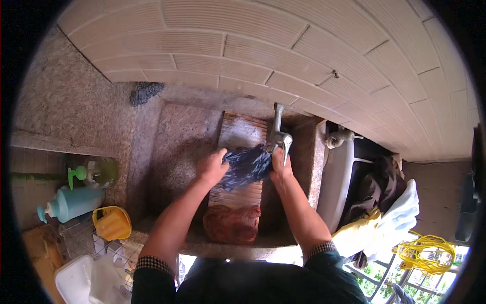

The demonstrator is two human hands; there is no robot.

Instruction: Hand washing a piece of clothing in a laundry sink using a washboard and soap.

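Both my hands grip a dark navy patterned cloth [246,167], stretched between them over a ridged washboard [235,195]. My left hand [213,167] holds its left edge. At the right edge is my right hand [281,165], partly hidden behind the lever of a metal faucet [281,138]. White suds [243,129] cover the upper part of the board. A bunched reddish wet cloth [232,224] rests on the board's lower end. The board leans inside a speckled stone sink [182,125].
Left of the sink stand a blue pump bottle [78,205], a green pump bottle [100,173] and a yellow plastic container [112,223]. A dark scouring pad [147,93] lies on the ledge. At right are a white tub [338,182] with clothes [379,190] and a coiled yellow cord [425,252].
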